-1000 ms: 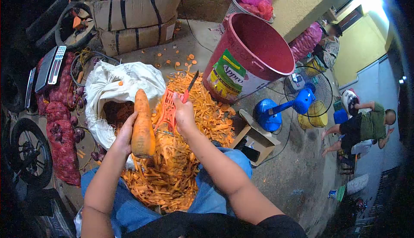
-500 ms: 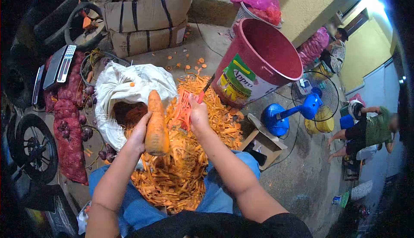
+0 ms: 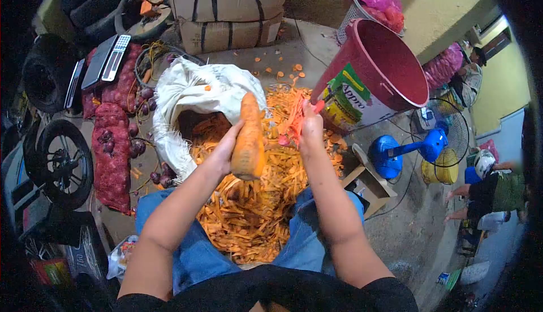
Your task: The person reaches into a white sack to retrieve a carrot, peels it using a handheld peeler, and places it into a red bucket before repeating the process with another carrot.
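My left hand (image 3: 225, 149) is closed around a large, partly peeled carrot (image 3: 249, 139), its narrow end pointing away from me. To its right, my right hand (image 3: 311, 125) grips a red peeler (image 3: 294, 122), whose head is hard to make out. The two hands are apart, and the peeler does not touch the carrot. Below them, a heap of orange peelings (image 3: 249, 216) spreads between my legs and beyond. An open white sack (image 3: 175, 94) with orange pieces inside lies beside the heap, left of the carrot.
A tall red bin (image 3: 345, 63) stands beyond my right hand, near a blue fan (image 3: 404, 149) and an open cardboard box (image 3: 370, 184). Red net sacks of onions (image 3: 111, 165) and a scale (image 3: 107, 60) are at left. Two people (image 3: 500, 190) are at far right.
The view has shifted, so the surroundings appear further right and partly higher or lower. Both hands still hold the carrot and peeler; the peeler is turned differently.
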`<state>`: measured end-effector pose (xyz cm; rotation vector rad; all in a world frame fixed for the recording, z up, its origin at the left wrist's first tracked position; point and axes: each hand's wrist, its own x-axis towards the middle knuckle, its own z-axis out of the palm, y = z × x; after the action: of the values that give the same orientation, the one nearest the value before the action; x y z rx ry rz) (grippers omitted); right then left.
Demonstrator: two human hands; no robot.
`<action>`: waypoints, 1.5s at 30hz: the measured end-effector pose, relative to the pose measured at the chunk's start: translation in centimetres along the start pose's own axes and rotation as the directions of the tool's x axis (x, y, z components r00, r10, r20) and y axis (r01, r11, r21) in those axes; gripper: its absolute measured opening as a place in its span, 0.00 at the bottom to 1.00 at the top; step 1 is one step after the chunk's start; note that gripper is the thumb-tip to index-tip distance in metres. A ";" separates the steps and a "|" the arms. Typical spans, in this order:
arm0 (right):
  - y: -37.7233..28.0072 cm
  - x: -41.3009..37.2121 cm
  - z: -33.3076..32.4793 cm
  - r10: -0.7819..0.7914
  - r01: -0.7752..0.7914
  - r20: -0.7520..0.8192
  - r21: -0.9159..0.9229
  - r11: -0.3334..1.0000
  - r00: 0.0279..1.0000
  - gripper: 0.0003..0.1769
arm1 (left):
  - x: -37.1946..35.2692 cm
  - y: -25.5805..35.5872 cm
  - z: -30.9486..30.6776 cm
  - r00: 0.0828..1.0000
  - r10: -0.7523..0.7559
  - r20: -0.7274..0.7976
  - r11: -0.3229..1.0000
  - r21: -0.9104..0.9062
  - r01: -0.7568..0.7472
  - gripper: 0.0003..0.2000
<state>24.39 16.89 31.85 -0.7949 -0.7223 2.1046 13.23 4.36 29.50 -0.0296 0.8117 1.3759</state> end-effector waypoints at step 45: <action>-0.2 1.1 -0.6 -0.733 0.284 -0.039 -0.907 0.311 0.679 0.11 | -2.9 -3.0 3.6 0.993 -0.118 -0.013 0.934 0.339 0.116 0.20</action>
<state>24.33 18.00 31.24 -1.2790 -1.5515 0.7466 17.65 2.88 32.32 0.1931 1.0162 1.1086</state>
